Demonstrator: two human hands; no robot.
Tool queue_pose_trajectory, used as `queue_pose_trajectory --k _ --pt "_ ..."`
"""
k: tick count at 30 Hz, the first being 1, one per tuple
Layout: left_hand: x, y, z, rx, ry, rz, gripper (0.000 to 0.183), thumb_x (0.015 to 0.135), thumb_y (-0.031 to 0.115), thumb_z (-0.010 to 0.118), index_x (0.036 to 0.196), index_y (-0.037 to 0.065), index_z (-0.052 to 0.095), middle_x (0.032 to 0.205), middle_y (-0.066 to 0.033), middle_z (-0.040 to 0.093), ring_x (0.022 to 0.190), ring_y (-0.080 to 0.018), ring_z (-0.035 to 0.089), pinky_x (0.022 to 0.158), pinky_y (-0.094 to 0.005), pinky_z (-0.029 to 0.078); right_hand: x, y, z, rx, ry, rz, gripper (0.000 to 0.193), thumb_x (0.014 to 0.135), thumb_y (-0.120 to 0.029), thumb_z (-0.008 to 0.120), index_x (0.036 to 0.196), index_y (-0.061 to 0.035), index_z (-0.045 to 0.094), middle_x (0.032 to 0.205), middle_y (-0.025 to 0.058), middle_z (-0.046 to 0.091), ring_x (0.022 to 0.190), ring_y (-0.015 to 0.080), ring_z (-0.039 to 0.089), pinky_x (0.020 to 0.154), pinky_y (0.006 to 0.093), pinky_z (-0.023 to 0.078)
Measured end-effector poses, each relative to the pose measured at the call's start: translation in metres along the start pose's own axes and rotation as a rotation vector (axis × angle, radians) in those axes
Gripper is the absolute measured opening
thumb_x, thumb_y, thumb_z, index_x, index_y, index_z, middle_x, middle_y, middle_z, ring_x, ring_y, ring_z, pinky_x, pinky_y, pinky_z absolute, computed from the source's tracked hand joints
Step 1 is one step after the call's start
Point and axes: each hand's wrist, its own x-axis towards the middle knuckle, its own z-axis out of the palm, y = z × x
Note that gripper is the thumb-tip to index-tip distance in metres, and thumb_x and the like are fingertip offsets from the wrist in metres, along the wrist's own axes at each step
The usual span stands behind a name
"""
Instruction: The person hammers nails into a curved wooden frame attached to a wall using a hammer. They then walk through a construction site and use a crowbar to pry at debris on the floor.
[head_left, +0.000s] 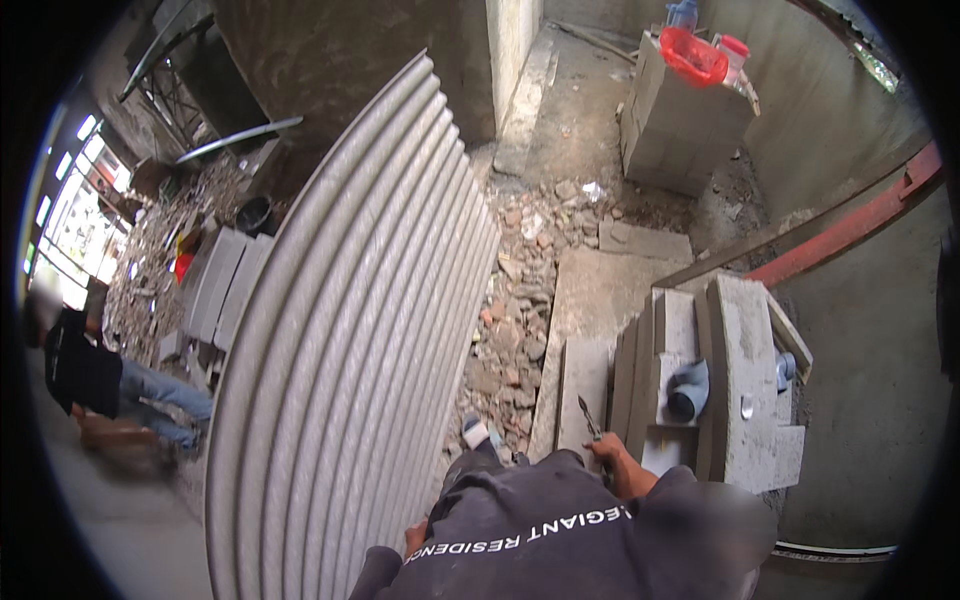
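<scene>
The corrugated sheet (340, 330) is on my left, long axis running near to far, nearer my left grip (416, 537), whose closure I cannot tell; my right grip (614, 458) wraps a slim pointed tool (588, 415)

One tool (590, 420) in the right hand (620, 464); one corrugated sheet (345, 330) beside the left hand (416, 538); right of both, apparently two blue-grey pipe pieces (690, 386).

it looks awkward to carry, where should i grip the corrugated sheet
Hold the corrugated sheet by its long right edge, probably best from the right, where the left hand is: that edge runs down toward the hand, while the broad ribbed face offers little to grasp.
</scene>
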Motion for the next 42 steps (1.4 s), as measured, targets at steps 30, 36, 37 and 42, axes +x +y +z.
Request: queue_pose_trajectory --k 30,36,37,42 --pt "0.359 0.765 0.021 0.091 0.133 0.288 0.059 0.080 0.046 0.056 0.112 -0.003 0.056 0.110 -0.0253 0.057 0.106 -0.0370 0.054 0.090 -0.0397 0.042 0.362 -0.131 -0.422 0.271 0.203 -0.056 0.047 0.070 -0.039 0.071 0.068 0.0069 0.063 0.061 0.0150 0.063 0.053 0.0221 0.063 0.052 0.0357 0.048" --pt "0.369 0.779 0.050 0.090 -0.003 0.050 0.056 0.079 0.043 0.058 0.111 -0.004 0.057 0.111 -0.0237 0.058 0.107 -0.0351 0.054 0.090 -0.0392 0.042 0.387 -0.180 -0.528 0.648 0.207 0.007 0.030 0.074 -0.018 0.069 0.058 -0.0011 0.052 0.051 0.0084 0.052 0.044 0.0197 0.054 0.041 0.0337 0.042" --pt "0.374 0.777 0.058 0.072 0.030 0.020 0.055 0.079 0.041 0.059 0.111 -0.004 0.057 0.111 -0.0234 0.057 0.107 -0.0348 0.054 0.091 -0.0390 0.042 0.398 -0.186 -0.537 0.717 0.203 0.022 0.029 0.074 -0.017 0.069 0.058 -0.0020 0.051 0.051 0.0076 0.051 0.042 0.0189 0.053 0.040 0.0331 0.041" --pt "0.421 0.807 0.090 0.008 0.127 -0.036 0.059 0.077 0.043 0.060 0.104 -0.009 0.058 0.105 -0.0271 0.058 0.102 -0.0369 0.056 0.086 -0.0390 0.043 0.417 -0.266 -0.592 0.739 0.111 0.088 0.029 0.076 -0.013 0.068 0.058 -0.0064 0.046 0.048 0.0048 0.045 0.040 0.0173 0.048 0.037 0.0318 0.036"
